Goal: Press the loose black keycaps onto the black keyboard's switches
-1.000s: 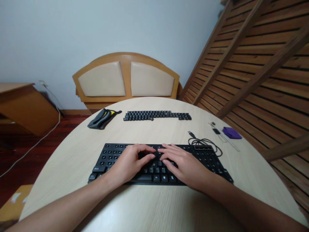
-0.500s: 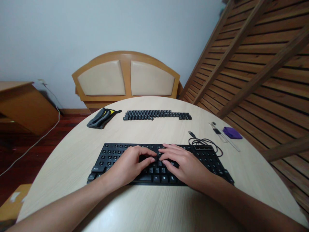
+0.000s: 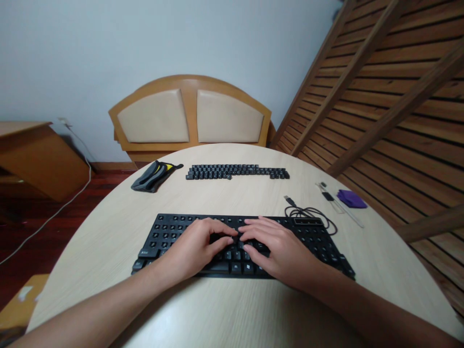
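A black keyboard (image 3: 213,268) lies on the round table, many of its upper sockets bare of caps while keys sit along its lower rows. Over its middle, my left hand (image 3: 197,244) has thumb and index finger drawn together on a small black keycap (image 3: 235,239), largely hidden by the fingertips. My right hand (image 3: 277,244) rests just to the right, fingers bent and slightly apart, fingertips touching the keyboard beside that keycap. Rows of loose keycaps (image 3: 224,171) stand farther back, with one keycap (image 3: 228,177) set a little in front of them.
A coiled USB cable (image 3: 308,212) lies behind the keyboard's right end. To the right are a purple cloth (image 3: 351,198) and a thin wire tool (image 3: 331,199). A black-and-grey pouch (image 3: 154,176) sits at the back left of the table (image 3: 203,314).
The view has shifted very slightly. Both hands stay at nearly the same spot on the keyboard, with only tiny finger movement.
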`<state>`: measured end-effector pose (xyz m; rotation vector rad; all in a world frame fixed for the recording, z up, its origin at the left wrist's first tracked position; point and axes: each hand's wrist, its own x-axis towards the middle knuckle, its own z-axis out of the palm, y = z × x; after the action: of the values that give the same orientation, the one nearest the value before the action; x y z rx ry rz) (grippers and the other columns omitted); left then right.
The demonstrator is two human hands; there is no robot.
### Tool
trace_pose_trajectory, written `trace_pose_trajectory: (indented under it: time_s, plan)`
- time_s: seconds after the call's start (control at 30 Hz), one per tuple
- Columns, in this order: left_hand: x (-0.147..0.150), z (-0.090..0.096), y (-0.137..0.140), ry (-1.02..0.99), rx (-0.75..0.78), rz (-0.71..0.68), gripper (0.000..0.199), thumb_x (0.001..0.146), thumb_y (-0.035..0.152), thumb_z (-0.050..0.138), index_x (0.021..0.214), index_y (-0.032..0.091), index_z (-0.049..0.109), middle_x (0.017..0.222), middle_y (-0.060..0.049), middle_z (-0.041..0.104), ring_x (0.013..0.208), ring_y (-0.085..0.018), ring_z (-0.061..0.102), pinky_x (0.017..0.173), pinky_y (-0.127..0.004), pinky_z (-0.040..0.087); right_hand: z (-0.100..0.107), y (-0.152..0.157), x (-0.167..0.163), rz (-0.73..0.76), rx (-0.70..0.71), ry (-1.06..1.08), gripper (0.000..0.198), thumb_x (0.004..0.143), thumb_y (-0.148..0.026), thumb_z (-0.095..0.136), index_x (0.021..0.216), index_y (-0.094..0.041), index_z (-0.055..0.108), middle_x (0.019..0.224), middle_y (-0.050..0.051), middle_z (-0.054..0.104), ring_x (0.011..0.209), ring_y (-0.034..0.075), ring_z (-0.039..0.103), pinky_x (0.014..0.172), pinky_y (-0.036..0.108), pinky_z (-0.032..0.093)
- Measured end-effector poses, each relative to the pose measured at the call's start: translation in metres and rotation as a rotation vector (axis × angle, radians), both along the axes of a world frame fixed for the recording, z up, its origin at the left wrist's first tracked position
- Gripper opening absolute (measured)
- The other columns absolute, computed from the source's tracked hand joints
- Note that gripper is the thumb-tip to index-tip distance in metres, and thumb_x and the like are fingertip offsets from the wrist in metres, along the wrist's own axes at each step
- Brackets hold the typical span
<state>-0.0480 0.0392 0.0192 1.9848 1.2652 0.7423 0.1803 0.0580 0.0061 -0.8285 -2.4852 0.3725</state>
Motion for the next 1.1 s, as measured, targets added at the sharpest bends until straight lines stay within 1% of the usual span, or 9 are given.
trace_pose_trajectory:
  time_s: [0.1,0.27,0.4,0.57,0.77,0.87,0.97,1.1]
  plan:
    - [-0.0008,0.0026,-0.0002,0.051,0.037,-0.016,0.018,0.086,0.019,0.070,0.102,0.026,0.075,0.104,0.000,0.077,0.097,-0.020,0.071,0.092,-0.033,0.051,0.0009,-0.0037,-0.0022,-0.015,-0.017,0.005,0.019,0.090,-0.025,0.062,0.109,-0.022,0.068,0.112,0.006,0.075,0.117,0.026,0.065,0.106,0.047,0.046]
    - [-0.0015,0.0055,-0.0017,0.163,0.109,-0.041,0.018,0.083,0.021,0.075,0.100,0.025,0.072,0.102,0.000,0.076,0.096,-0.022,0.070,0.090,-0.035,0.050,-0.0012,-0.0055,-0.0032,-0.037,-0.040,0.000,0.020,0.090,-0.027,0.065,0.109,-0.021,0.067,0.113,0.007,0.074,0.116,0.026,0.064,0.105,0.046,0.047]
    - [-0.0024,0.0037,-0.0016,0.214,0.128,-0.054,0.016,0.086,0.024,0.075,0.102,0.025,0.073,0.102,0.000,0.077,0.096,-0.022,0.069,0.091,-0.036,0.049,-0.0026,-0.0055,-0.0022,-0.022,-0.051,-0.010,0.020,0.091,-0.028,0.064,0.109,-0.022,0.068,0.113,0.007,0.074,0.117,0.026,0.063,0.105,0.045,0.047]
    - [-0.0036,0.0005,0.0019,0.130,0.082,-0.058,0.016,0.092,0.024,0.068,0.105,0.024,0.075,0.105,-0.001,0.077,0.099,-0.022,0.069,0.091,-0.035,0.049,0.0006,-0.0064,-0.0028,-0.011,-0.074,-0.032,0.028,0.087,-0.032,0.068,0.112,-0.019,0.068,0.116,0.008,0.073,0.118,0.026,0.063,0.106,0.045,0.046]
    - [-0.0055,-0.0007,0.0027,0.030,0.004,-0.047,0.018,0.091,0.022,0.066,0.105,0.026,0.076,0.103,0.001,0.078,0.097,-0.020,0.070,0.091,-0.032,0.050,0.0030,-0.0080,-0.0027,-0.023,-0.105,-0.070,0.040,0.083,-0.036,0.071,0.117,-0.017,0.065,0.119,0.010,0.070,0.120,0.027,0.060,0.106,0.046,0.046]
    - [-0.0054,0.0011,0.0016,0.027,-0.006,-0.065,0.020,0.090,0.021,0.066,0.106,0.026,0.076,0.103,0.000,0.078,0.096,-0.019,0.070,0.090,-0.031,0.050,0.0032,-0.0083,-0.0025,-0.009,-0.105,-0.078,0.044,0.082,-0.038,0.072,0.119,-0.017,0.063,0.120,0.010,0.069,0.121,0.027,0.058,0.107,0.046,0.044]
    - [-0.0045,0.0026,0.0008,0.046,0.008,-0.056,0.019,0.089,0.020,0.067,0.105,0.025,0.076,0.103,0.000,0.078,0.096,-0.020,0.070,0.090,-0.031,0.050,0.0030,-0.0084,-0.0030,0.000,-0.104,-0.075,0.043,0.082,-0.038,0.072,0.119,-0.018,0.063,0.120,0.009,0.069,0.121,0.027,0.057,0.108,0.046,0.043]
    - [-0.0036,0.0022,0.0003,0.073,0.024,-0.036,0.014,0.088,0.020,0.068,0.099,0.024,0.076,0.096,0.001,0.077,0.091,-0.019,0.069,0.086,-0.031,0.050,0.0017,-0.0085,-0.0035,0.012,-0.095,-0.067,0.041,0.083,-0.037,0.071,0.118,-0.017,0.063,0.119,0.010,0.069,0.120,0.027,0.058,0.108,0.045,0.042]
